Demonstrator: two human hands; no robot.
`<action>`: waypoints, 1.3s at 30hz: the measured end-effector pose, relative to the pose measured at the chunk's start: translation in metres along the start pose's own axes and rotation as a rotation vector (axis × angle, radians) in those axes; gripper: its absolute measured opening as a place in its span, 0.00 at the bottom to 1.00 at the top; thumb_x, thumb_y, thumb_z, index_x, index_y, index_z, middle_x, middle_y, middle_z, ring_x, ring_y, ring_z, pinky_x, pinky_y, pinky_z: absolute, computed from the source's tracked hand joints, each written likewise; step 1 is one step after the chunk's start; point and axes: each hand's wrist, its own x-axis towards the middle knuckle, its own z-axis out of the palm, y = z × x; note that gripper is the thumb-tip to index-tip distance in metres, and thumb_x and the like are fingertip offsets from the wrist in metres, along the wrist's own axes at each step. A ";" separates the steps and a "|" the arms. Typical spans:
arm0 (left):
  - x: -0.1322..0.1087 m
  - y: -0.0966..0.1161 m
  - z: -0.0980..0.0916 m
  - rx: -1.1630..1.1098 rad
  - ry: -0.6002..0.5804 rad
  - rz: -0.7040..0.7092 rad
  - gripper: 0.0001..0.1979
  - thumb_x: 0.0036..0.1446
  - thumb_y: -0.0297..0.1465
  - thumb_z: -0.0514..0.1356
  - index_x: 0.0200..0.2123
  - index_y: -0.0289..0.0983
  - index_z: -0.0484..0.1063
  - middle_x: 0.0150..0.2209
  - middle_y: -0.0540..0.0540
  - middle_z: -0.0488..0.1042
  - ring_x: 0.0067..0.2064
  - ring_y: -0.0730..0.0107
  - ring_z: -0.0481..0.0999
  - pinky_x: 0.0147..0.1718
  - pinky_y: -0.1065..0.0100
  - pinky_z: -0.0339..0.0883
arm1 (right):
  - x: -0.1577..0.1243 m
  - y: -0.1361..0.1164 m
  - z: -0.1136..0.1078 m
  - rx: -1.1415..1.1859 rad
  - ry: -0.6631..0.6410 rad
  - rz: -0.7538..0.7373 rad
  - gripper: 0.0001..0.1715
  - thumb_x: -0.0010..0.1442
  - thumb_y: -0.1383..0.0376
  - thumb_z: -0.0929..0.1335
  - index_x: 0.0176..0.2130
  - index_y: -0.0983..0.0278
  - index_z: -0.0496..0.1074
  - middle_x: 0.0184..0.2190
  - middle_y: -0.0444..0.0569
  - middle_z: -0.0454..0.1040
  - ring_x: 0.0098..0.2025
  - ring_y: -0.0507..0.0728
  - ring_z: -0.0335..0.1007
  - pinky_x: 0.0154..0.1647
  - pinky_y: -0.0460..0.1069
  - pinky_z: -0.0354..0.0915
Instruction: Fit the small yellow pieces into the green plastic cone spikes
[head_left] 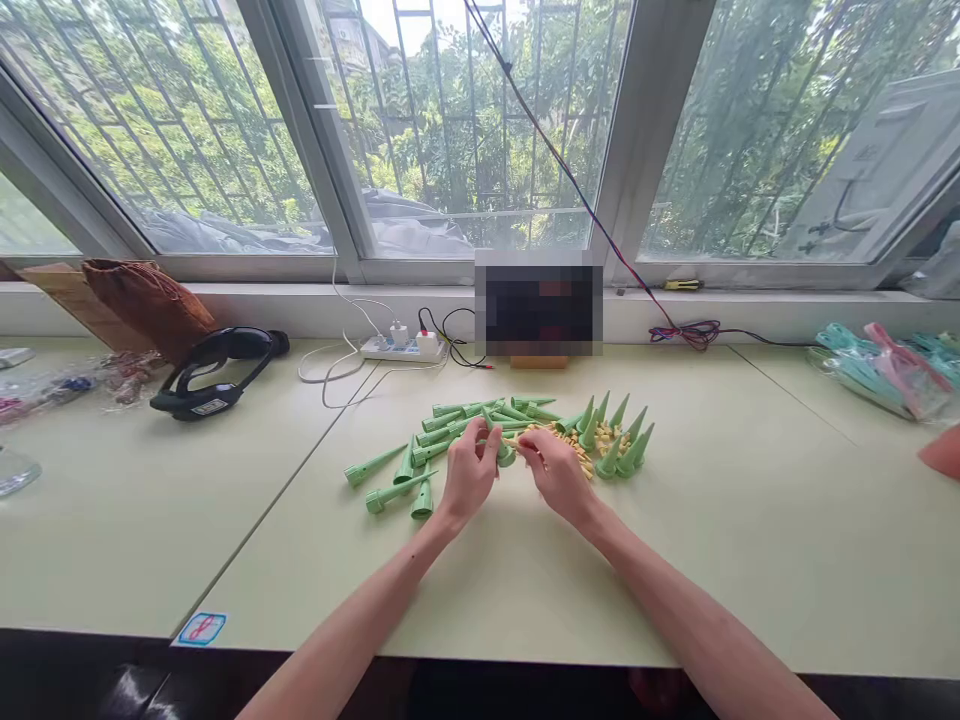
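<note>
My left hand (466, 472) is closed around a green plastic spike (505, 456), its wide end turned towards me. Close beside it, the fingertips of my right hand (559, 470) are pinched at the spike's side. A small pale-yellow piece seems to be between them, though it is mostly hidden. Under and behind my right hand lies a heap of small yellow pieces (583, 462). Several green spikes (386, 465) lie loose to the left and behind my left hand. To the right, other green spikes (634, 452) stand upright, points up, around the yellow pieces.
A power strip (401, 348) with white cables sits at the back. Black headphones (217, 375) and a brown bag (146, 305) are at the left. A blurred dark screen (538, 305) stands behind the spikes. Bagged teal and pink items (885, 370) lie far right.
</note>
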 end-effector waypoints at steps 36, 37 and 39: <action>-0.001 -0.006 0.000 0.123 -0.022 0.039 0.13 0.65 0.42 0.52 0.36 0.39 0.62 0.29 0.52 0.70 0.18 0.78 0.65 0.19 0.72 0.58 | 0.000 0.000 -0.001 -0.009 -0.032 0.038 0.08 0.68 0.65 0.63 0.38 0.62 0.70 0.35 0.49 0.71 0.33 0.55 0.67 0.29 0.47 0.63; -0.001 -0.007 0.001 0.130 -0.031 0.037 0.12 0.65 0.42 0.52 0.36 0.39 0.62 0.30 0.52 0.70 0.19 0.78 0.65 0.20 0.72 0.58 | 0.000 0.000 -0.001 -0.014 -0.034 0.048 0.07 0.67 0.65 0.63 0.38 0.62 0.70 0.35 0.49 0.71 0.33 0.55 0.67 0.29 0.47 0.63; -0.001 -0.009 0.001 0.155 -0.048 0.034 0.12 0.65 0.42 0.52 0.37 0.39 0.63 0.30 0.52 0.69 0.19 0.78 0.65 0.21 0.72 0.59 | 0.000 0.001 -0.001 -0.026 -0.038 0.066 0.07 0.67 0.66 0.63 0.37 0.62 0.70 0.35 0.49 0.71 0.33 0.55 0.67 0.29 0.47 0.62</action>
